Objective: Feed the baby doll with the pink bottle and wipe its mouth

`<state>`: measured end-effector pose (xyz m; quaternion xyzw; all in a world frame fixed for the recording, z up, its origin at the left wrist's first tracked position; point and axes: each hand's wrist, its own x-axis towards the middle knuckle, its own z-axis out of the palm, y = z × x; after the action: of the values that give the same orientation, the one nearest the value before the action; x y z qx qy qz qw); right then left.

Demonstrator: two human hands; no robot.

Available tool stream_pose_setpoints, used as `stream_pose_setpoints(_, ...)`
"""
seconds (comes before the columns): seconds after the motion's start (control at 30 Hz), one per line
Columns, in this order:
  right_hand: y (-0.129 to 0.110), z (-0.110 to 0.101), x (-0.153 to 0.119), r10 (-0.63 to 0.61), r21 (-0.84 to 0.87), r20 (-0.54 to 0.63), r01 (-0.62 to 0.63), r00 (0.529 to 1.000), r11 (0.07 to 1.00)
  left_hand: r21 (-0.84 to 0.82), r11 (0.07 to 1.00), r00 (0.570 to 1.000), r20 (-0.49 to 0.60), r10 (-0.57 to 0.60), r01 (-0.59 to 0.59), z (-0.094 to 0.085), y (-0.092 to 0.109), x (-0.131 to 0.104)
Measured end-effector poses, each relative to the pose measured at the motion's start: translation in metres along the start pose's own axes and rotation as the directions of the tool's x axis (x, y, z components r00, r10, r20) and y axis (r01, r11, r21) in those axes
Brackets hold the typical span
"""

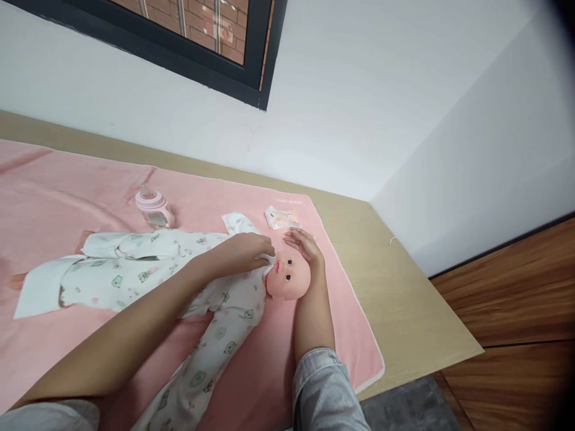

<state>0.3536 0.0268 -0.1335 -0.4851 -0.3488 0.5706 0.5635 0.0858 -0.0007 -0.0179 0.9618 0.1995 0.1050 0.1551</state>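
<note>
The baby doll [173,248] lies face up on the pink blanket [353,341], head to the right. The left hand [252,251] pinches white cloth [271,260] at its chin; the right hand [303,243], fingers loosely extended, curves around the head's far side.

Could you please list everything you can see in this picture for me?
Doll: 1, pink, face up on the blanket
Outfit: 1, printed white, on the doll
Bottle: 1, pink, beyond the doll's legs
Packet: 1, whitish, near the right hand
Blanket: 1, pink, on the table
Table: 1, pale wood, against the walls
Hook-like item: 1, white, table's far edge
Walls: 2, white, behind
Window: 1, dark-framed, top left
Bars: 3, grey, through the window
Panelling: brown, right
Floor: grey, lower right
Sleeves: 2, greyish, bottom
Left hand: 1, bare, by the doll's chin
Right hand: 1, bare, against the doll's head
</note>
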Motion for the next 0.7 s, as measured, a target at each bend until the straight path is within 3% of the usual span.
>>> stream_pose_setpoints(0.7, 0.004, -0.003, 0.004, -0.020, -0.003, 0.016, 0.021, 1.000, 1.000, -0.052, 0.998, 0.985, -0.167, 0.036, -0.045, 0.011, -0.004, 0.006)
